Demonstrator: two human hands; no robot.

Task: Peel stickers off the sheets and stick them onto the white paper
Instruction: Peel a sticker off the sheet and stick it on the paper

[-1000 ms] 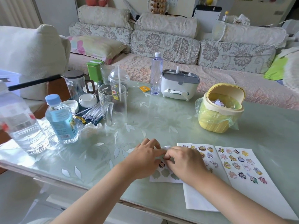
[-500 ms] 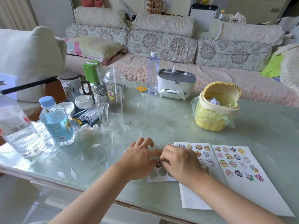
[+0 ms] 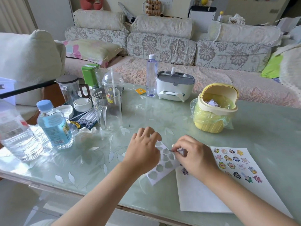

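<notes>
On the pale green glass table [image 3: 162,115], both hands pressed the holey white sticker sheet [image 3: 164,167] flat a moment ago. Now the left hand [image 3: 143,154] grips it, lifted, and the right hand [image 3: 195,157] pinches a little cartoon sticker [image 3: 179,150] in its fingers (peeled free, ready to stick!) over the plain white paper [image 3: 198,198].

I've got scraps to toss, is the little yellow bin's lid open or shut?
Open. The yellow bin has its lid tilted back, and white paper scraps show inside its mouth.

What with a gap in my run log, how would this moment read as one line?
step: peeling | left hand: holds sticker sheet | right hand: pinches sticker over white paper | stuck down: not yet
</notes>
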